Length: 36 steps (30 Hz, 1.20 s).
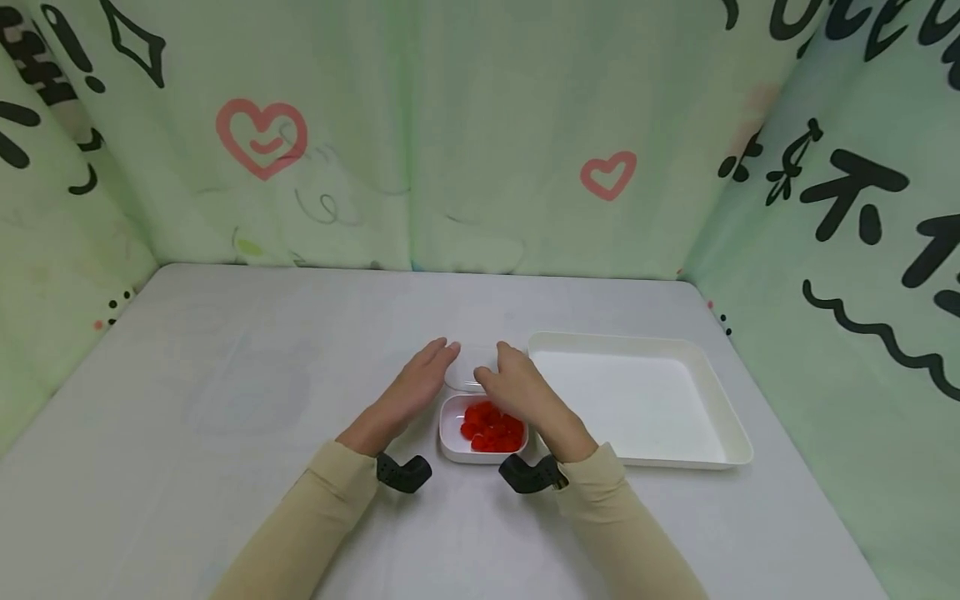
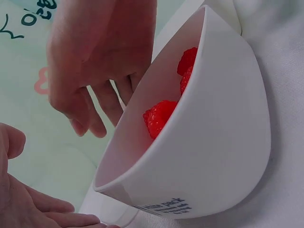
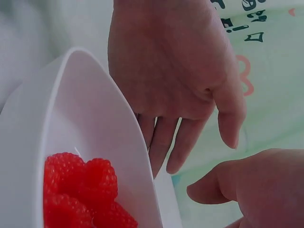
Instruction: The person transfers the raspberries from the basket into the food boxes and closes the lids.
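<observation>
Raspberries (image 1: 492, 427) lie in a small white box (image 1: 447, 433) on the table, between my wrists. Just beyond that box is a clear, see-through container or lid (image 1: 465, 362). My left hand (image 1: 416, 383) is at its left side, and the right wrist view shows that hand's palm (image 3: 166, 61) with fingers extended. On the other side is my right hand (image 1: 523, 390), whose fingers reach forward, loosely straight in the left wrist view. Whether either hand touches the clear piece, I cannot tell. Neither hand grips anything visible.
A large shallow white tray (image 1: 637, 400) lies to the right, close to my right hand and forearm. White cloth (image 1: 247, 400) covers the table. Light green curtains (image 1: 480, 133) with drawn hearts and black marks enclose its back and sides.
</observation>
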Tool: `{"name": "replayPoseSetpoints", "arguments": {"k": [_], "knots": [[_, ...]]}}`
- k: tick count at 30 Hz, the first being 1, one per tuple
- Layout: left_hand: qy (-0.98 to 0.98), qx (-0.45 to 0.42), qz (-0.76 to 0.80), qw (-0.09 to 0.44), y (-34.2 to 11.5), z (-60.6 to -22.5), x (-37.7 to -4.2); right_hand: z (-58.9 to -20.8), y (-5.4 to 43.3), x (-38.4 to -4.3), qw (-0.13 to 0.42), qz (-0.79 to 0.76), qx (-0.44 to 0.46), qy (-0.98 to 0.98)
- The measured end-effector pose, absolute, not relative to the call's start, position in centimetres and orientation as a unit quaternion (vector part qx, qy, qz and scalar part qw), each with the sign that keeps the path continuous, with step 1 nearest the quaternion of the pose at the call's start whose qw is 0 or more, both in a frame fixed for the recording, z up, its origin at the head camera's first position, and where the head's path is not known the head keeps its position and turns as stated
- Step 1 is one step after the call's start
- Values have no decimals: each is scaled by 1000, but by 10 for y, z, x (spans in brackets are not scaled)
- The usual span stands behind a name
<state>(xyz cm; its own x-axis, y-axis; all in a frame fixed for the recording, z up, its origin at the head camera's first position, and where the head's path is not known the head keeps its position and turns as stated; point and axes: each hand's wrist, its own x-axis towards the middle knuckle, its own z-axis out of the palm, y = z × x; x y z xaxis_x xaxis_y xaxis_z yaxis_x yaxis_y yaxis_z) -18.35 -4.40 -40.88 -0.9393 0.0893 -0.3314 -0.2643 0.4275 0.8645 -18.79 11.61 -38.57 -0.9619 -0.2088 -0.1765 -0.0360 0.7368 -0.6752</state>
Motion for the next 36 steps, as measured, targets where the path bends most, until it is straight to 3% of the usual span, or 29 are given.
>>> {"name": "replayPoseSetpoints", "arguments": {"k": [22, 36], "knots": [[802, -61, 581, 127, -51, -407, -184, -386, 110, -187, 107, -387, -68, 913], [775, -39, 631, -5, -64, -403, -190, -376, 118, -181, -3, -443, -93, 892]]}}
